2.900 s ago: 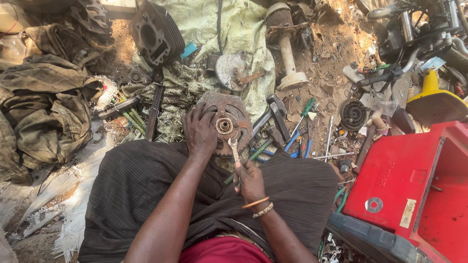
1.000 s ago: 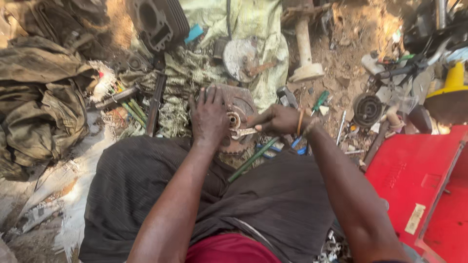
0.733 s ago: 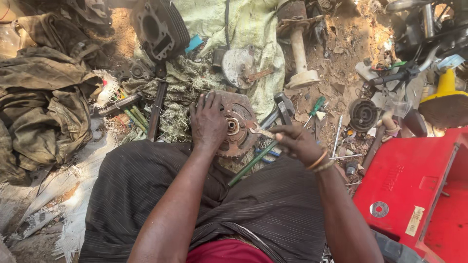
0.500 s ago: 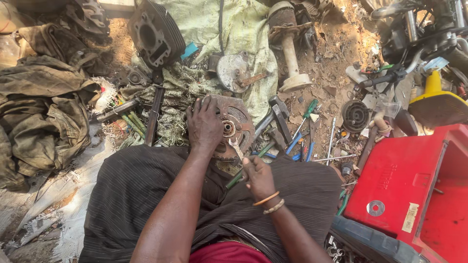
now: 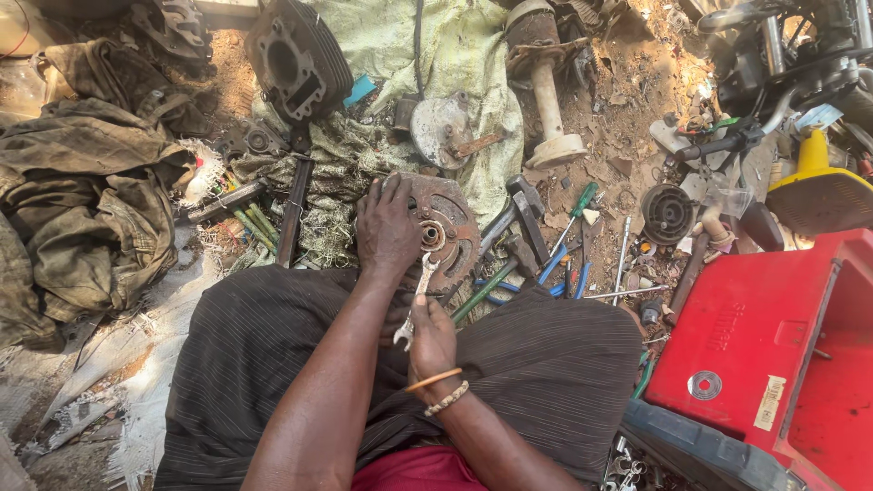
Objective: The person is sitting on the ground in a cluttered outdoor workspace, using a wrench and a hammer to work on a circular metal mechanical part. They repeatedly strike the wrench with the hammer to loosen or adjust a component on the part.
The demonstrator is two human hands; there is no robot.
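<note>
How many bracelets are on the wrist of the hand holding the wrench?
2, both on the right hand's wrist: a thin orange band nearer the hand, and a pale beaded bracelet just behind it. That hand grips the wrench.

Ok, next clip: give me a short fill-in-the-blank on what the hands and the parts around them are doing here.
1. The left hand presses on a rusty toothed ____.
2. The right hand holds a ____ whose head sits at the hub.
3. The box at the right edge is ____ in colour.
4. Both wristbands are on the ____ wrist.

Missing words: sprocket; spanner; red; right
</note>
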